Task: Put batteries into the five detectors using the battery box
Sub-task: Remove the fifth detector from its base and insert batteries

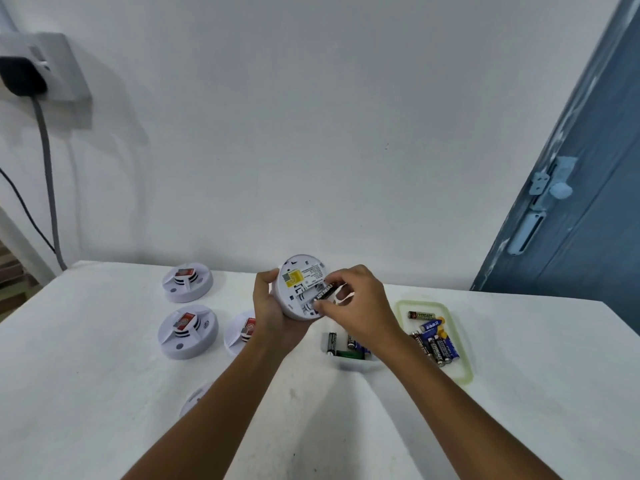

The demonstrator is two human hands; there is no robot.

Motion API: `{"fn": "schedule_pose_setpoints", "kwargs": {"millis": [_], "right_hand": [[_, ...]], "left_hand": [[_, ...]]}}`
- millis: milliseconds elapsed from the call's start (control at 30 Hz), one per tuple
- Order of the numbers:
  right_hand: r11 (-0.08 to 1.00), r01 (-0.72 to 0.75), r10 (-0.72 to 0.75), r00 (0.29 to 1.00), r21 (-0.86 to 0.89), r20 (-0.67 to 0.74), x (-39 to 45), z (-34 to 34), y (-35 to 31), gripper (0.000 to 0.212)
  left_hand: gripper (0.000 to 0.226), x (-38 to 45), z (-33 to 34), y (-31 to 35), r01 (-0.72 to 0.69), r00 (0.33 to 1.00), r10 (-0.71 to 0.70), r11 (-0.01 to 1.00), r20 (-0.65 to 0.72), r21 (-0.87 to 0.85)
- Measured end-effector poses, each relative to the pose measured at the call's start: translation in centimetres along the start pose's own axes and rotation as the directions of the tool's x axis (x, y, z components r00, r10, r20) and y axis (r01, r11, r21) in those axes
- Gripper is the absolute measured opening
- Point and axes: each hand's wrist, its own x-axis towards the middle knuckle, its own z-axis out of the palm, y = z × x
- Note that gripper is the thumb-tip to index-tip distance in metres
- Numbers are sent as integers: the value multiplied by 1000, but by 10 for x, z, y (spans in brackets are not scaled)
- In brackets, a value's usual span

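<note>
While your left hand (268,303) grips the upturned detector (301,287) by its rim, lifted off the desk (104,393), your right hand (349,299) pinches a black battery (323,292) and is working it into the open bay on the detector's back. The likeliest fault, as I judge it, is seating the battery the wrong way round, since the polarity marks are too small to read here. Pushing at an angle could also bend a contact or let the battery spring out, and a loose hold on the rim could drop the detector. Spare batteries lie in the battery box (464,362) just right of the detector; four more detectors sit to its left, one partly hidden by your forearm.
</note>
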Motion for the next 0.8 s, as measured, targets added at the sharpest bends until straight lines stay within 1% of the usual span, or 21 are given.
{"fn": "schedule_pose_setpoints", "kwargs": {"millis": [133, 200, 267, 333, 367, 433, 500, 600, 667, 800], "right_hand": [[999, -11, 12, 1000, 47, -25, -1, 1, 0, 34], [1000, 25, -25, 999, 11, -37, -5, 3, 0, 31], [989, 113, -121, 990, -99, -77, -11, 9, 1, 26], [939, 212, -252, 960, -272, -120, -20, 17, 1, 25], [910, 244, -302, 944, -335, -132, -24, 20, 0, 28], [871, 274, -351, 928, -409, -127, -32, 25, -1, 39], [849, 265, -349, 931, -457, -108, -38, 29, -2, 47], [835, 218, -309, 945, -506, -103, -43, 34, -3, 46], [848, 199, -287, 952, -491, -111, -43, 36, -3, 48], [866, 224, -298, 949, -447, -103, -42, 36, 2, 52]], "left_hand": [[50, 1, 6, -3, -10, 1000, 10, 1000, 10, -5], [49, 0, 8, -2, -19, 1000, 19, 1000, 2, 0], [50, -1, 10, -2, -34, 999, 34, 999, -19, 5], [47, -2, 9, -3, -48, 998, 47, 999, -41, -14], [47, -2, 8, -4, -49, 997, 48, 999, -53, -23], [49, -2, 6, -3, -46, 996, 45, 999, -71, -8], [51, -3, 6, -3, -37, 995, 39, 999, -91, 20], [55, -4, 4, -1, -31, 994, 32, 999, -103, 10], [59, -4, 2, -1, -27, 994, 26, 1000, -102, -12], [57, -1, -1, -1, -30, 995, 25, 998, -94, -51]]}}
